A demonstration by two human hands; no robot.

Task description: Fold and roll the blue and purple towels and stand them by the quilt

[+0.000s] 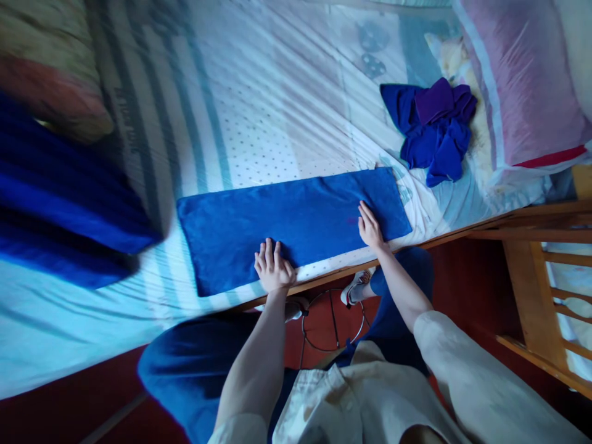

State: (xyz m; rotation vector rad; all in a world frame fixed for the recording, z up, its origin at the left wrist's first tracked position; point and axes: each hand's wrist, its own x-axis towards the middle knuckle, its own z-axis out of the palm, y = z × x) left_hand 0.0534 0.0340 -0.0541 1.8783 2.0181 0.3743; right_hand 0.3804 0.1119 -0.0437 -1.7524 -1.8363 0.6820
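Note:
A blue towel [296, 213] lies spread in a long rectangle along the near edge of the bed. My left hand [274, 266] rests on its lower edge, left of the middle, with fingers spread. Farther right, my right hand [369, 226] lies flat on the towel near its right end, fingers stretched out. Neither hand grips anything. A few small wrinkles run across the cloth near the right hand.
Crumpled blue and purple cloths [437, 129] lie beside a pink pillow [531, 80] and a pale furry animal or toy [456, 58]. Blue fabric [69, 197] hangs at left. A wooden bed frame [531, 290] stands at right.

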